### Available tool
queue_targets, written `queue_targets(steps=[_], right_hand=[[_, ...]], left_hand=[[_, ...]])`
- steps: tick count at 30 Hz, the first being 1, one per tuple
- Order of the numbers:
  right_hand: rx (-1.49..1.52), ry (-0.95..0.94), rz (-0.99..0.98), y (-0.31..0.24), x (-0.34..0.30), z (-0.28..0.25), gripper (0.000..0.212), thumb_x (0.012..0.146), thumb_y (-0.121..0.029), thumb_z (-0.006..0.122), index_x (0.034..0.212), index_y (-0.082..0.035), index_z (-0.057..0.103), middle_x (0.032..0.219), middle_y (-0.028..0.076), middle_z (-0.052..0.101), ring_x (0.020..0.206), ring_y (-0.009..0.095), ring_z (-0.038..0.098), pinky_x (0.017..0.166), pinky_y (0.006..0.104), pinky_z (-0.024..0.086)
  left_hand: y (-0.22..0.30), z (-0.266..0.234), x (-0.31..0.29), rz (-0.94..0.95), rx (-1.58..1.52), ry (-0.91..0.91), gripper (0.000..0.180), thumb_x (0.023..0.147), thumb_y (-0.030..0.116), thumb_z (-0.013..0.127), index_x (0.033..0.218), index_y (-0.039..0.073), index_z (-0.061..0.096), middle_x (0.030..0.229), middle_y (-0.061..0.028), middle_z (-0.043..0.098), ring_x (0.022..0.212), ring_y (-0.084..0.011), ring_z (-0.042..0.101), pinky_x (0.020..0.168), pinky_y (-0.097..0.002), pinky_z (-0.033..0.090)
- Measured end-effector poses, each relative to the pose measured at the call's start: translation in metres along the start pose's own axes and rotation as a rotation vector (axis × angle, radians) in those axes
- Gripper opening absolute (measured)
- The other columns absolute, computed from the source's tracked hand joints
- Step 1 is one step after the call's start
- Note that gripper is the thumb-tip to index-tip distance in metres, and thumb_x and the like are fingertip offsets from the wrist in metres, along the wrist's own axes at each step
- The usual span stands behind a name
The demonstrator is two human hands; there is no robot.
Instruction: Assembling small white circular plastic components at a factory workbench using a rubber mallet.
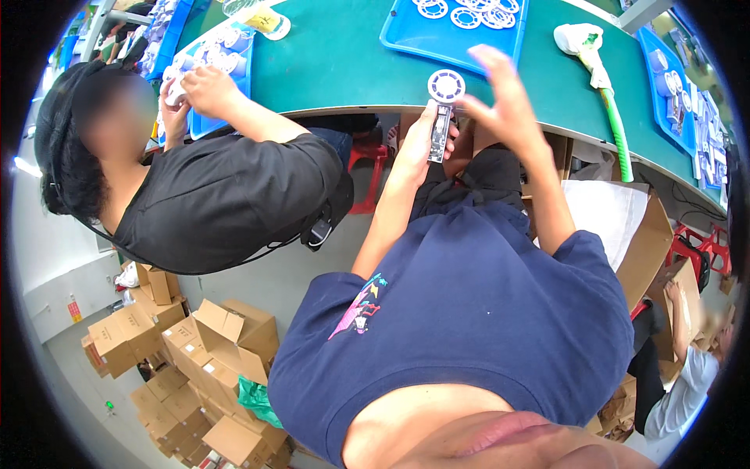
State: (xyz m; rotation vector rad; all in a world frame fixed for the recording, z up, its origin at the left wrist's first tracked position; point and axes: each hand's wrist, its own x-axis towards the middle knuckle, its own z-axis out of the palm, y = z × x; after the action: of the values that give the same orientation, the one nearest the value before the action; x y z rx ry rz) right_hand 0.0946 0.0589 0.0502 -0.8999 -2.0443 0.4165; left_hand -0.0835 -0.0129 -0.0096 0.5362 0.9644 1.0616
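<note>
My left hand [422, 139] is closed around a small handheld device with a narrow body [440, 134] that shows a dark circuit board and a pale frame. At its top end sits a round white slotted ring [446, 86], with a paler middle. Just to the right, my right hand [504, 102] is open with fingers spread, and nothing shows in it. Its thumb points toward the ring; whether they touch I cannot tell. Both hands are at the near edge of the green table [336, 59].
A blue tray [406, 41] of white rings lies ahead. Right of it rests a green-handled tool [613, 125] with a wrapped white head. Another blue tray [652, 59] holds parts at far right. To the left, a co-worker [226, 195] handles a white part. Cardboard boxes [234, 332] stack behind.
</note>
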Motion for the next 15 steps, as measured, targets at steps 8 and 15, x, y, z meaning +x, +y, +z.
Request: queue_targets(steps=[8,15], right_hand=[[-0.946,0.105,0.612,0.173,-0.021,-0.115,0.062,0.086,-0.044,0.067,0.124,0.002,0.05,0.111,0.026,0.06,0.102,0.043,0.06,0.087,0.0497,0.049],[-0.554,0.08,0.716,0.168,-0.025,-0.126,0.058,0.091,-0.054,0.059,0.113,0.0,0.055,0.091,0.021,0.067,0.091,0.037,0.065,0.075,0.0466,0.049]], left_hand=[[0.005,0.01,0.0,0.011,0.186,0.051,0.056,0.096,0.054,0.053,0.111,0.0,0.058,0.089,-0.0086,0.065,0.062,-0.0116,0.062,0.049,-0.0234,0.05],[0.013,0.006,0.003,-0.004,0.293,0.082,0.056,0.097,0.055,0.049,0.104,0.0,0.06,0.083,-0.0075,0.065,0.056,-0.0098,0.059,0.046,-0.0232,0.047]])
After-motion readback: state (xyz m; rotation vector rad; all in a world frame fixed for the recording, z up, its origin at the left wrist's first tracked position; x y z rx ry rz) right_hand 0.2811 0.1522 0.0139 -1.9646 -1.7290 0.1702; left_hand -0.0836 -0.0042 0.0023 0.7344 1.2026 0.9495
